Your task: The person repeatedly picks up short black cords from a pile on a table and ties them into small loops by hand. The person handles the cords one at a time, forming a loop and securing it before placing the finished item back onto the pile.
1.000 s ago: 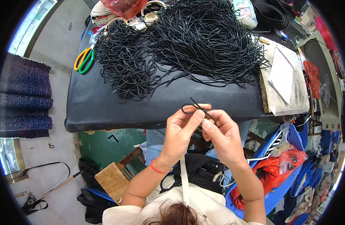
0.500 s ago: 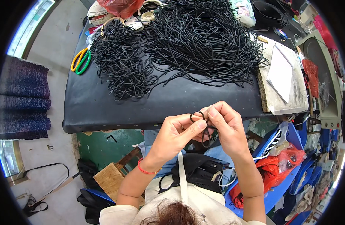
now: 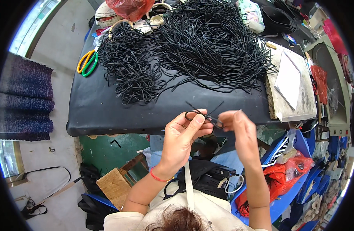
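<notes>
My left hand (image 3: 180,134) pinches a black cord (image 3: 207,116) between thumb and fingers, just off the front edge of the black table. The cord is looped and crossed like a bow, with two loose ends pointing up and away. Right beside it, my right hand (image 3: 241,133) is smeared by motion, its fingertips close to the cord's right loop; whether they touch it cannot be made out. Beyond my hands lies a large heap of long black cords (image 3: 211,46). A smaller tangle of looped black cords (image 3: 132,73) sits to its left.
Scissors (image 3: 87,62) with yellow and green handles lie at the table's left. A worn board (image 3: 306,92) bears white sheets (image 3: 287,81) at the right. Below right stands a blue bin (image 3: 279,206) holding red plastic bags. A wooden stool (image 3: 113,186) is at lower left.
My right hand has moved away to the right from the pinch beside my left fingers. The cord now shows a bow shape with two free ends; my left hand still holds it.
</notes>
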`<state>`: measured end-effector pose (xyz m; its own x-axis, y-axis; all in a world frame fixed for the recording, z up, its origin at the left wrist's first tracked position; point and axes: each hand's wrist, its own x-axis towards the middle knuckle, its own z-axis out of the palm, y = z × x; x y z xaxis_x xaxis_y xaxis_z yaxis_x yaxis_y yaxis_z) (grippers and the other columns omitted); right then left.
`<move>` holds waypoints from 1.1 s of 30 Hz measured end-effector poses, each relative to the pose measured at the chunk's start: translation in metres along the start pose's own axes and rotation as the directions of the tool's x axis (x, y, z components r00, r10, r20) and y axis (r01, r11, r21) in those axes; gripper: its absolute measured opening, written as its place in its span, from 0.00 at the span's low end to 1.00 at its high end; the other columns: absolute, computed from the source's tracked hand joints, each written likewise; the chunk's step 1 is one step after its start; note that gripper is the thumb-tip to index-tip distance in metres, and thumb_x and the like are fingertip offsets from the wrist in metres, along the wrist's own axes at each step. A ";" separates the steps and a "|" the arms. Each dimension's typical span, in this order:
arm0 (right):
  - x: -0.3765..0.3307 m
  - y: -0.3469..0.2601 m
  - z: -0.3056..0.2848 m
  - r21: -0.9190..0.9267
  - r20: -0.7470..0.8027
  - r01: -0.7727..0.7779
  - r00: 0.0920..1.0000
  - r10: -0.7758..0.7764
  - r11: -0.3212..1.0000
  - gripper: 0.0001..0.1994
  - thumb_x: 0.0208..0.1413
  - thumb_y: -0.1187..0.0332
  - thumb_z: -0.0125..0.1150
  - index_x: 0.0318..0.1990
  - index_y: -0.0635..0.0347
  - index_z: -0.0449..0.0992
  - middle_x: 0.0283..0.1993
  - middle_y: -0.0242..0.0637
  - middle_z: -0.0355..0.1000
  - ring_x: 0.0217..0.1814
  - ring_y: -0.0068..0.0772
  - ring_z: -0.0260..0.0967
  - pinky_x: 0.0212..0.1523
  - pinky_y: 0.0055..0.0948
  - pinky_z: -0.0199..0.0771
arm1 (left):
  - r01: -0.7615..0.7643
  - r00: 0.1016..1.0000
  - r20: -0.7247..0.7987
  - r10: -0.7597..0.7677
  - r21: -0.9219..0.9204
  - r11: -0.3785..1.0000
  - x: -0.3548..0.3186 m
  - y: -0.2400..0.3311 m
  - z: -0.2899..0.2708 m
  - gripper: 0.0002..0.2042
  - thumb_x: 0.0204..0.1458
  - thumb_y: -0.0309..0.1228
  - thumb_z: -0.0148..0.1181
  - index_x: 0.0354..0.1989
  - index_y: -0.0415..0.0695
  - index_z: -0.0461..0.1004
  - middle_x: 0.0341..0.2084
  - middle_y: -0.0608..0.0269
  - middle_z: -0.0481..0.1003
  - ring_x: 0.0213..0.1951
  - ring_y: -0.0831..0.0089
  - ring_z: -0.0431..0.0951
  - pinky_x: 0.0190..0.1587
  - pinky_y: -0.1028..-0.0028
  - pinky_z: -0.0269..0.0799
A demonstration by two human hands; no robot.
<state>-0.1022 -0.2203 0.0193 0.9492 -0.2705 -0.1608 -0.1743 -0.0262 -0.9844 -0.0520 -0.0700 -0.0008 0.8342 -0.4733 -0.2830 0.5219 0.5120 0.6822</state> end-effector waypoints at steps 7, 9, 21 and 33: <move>-0.001 0.008 0.012 0.090 -0.069 0.089 0.994 -0.083 0.992 0.07 0.55 0.69 0.56 0.31 0.64 0.71 0.27 0.26 0.68 0.28 0.12 0.62 0.28 0.15 0.63 | 0.101 0.980 0.145 -0.140 0.248 0.964 -0.003 0.004 0.000 0.09 0.53 0.26 0.55 0.40 0.35 0.71 0.29 0.58 0.75 0.31 0.75 0.77 0.34 0.78 0.76; -0.001 0.007 0.012 0.087 -0.041 0.082 0.996 -0.078 0.993 0.07 0.54 0.69 0.57 0.30 0.64 0.71 0.26 0.26 0.67 0.27 0.13 0.61 0.27 0.16 0.62 | 0.121 0.971 0.158 -0.181 0.329 0.937 -0.002 0.006 -0.002 0.09 0.53 0.27 0.55 0.41 0.36 0.71 0.28 0.61 0.75 0.29 0.78 0.76 0.32 0.81 0.74; -0.003 0.016 0.015 0.029 -0.193 0.038 0.981 -0.031 0.999 0.08 0.54 0.72 0.55 0.23 0.60 0.66 0.18 0.21 0.59 0.23 0.08 0.52 0.21 0.16 0.54 | -0.127 0.959 0.278 -0.052 0.589 0.798 -0.004 -0.008 -0.001 0.07 0.52 0.26 0.55 0.36 0.35 0.72 0.22 0.63 0.74 0.24 0.83 0.73 0.27 0.82 0.70; -0.003 0.008 0.005 0.160 0.064 -0.124 0.991 0.115 0.979 0.08 0.56 0.65 0.55 0.30 0.61 0.70 0.23 0.22 0.64 0.23 0.09 0.55 0.24 0.13 0.56 | 0.069 0.969 0.181 -0.169 0.457 0.887 0.003 -0.002 -0.007 0.07 0.54 0.30 0.54 0.34 0.39 0.72 0.22 0.65 0.74 0.23 0.82 0.72 0.27 0.82 0.69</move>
<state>-0.1048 -0.2147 0.0111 0.9376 -0.2097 -0.2773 -0.2463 0.1621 -0.9555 -0.0497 -0.0677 -0.0076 0.6880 -0.6747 -0.2672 0.4387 0.0935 0.8937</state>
